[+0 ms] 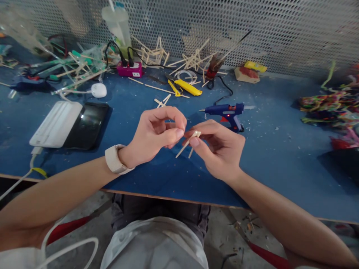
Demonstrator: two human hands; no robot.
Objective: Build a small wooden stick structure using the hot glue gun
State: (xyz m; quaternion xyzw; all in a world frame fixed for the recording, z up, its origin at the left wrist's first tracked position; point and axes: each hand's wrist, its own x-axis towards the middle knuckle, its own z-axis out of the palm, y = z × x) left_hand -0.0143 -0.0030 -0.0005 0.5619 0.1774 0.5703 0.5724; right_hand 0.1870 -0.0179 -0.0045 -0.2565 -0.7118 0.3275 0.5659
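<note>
Two thin, pale wooden sticks (183,148) meeting up top are pinched in my right fingers (209,128) above the flat blue worktop (280,149); can't really tell if my curled left fingers (165,113) grip anything.

The sticks (183,148) in the person's right hand (218,151) are pale cream. The table (275,149) is deep blue, speckled with whitish bits, with a tan front edge. The glue gun (224,109) is dark blue with a red trigger (223,119) and a small glowing red light (228,115). The power strip (129,69) is magenta, its plugs black. The tool handles (189,87) are bright yellow. The power bank (56,123) is white, the phone (86,129) glossy black, the wristband (113,158) off-white. A grey panel (168,22) carries a regular pattern of round holes. The tangled bundle (322,102) mixes green, red, orange and pink. The shirt (154,243) is pale grey, the trousers (157,205) dark.
</note>
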